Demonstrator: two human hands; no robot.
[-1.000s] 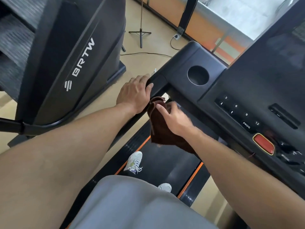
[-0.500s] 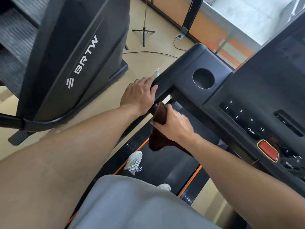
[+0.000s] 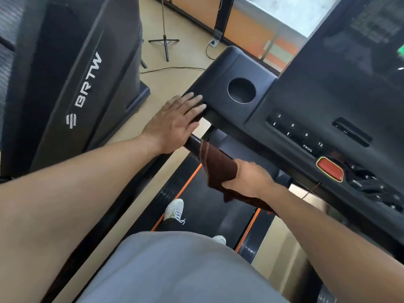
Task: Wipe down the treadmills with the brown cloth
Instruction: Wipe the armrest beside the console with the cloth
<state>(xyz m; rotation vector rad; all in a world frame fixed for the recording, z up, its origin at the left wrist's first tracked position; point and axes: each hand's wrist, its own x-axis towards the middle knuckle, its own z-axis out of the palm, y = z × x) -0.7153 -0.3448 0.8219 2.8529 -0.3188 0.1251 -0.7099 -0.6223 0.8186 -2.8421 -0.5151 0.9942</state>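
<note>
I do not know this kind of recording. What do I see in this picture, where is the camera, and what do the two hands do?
The camera sits on the person's head and looks down, so you see their own arms, grey shirt and white shoes. They stand on the belt of a treadmill, a running machine; its black console has number buttons, a round cup holder and a red stop button. The right hand grips a brown cloth wrapped round the handrail, to wipe it. The left hand lies flat, fingers straight, on the console's corner. A second machine marked BRTW stands at the left.
</note>
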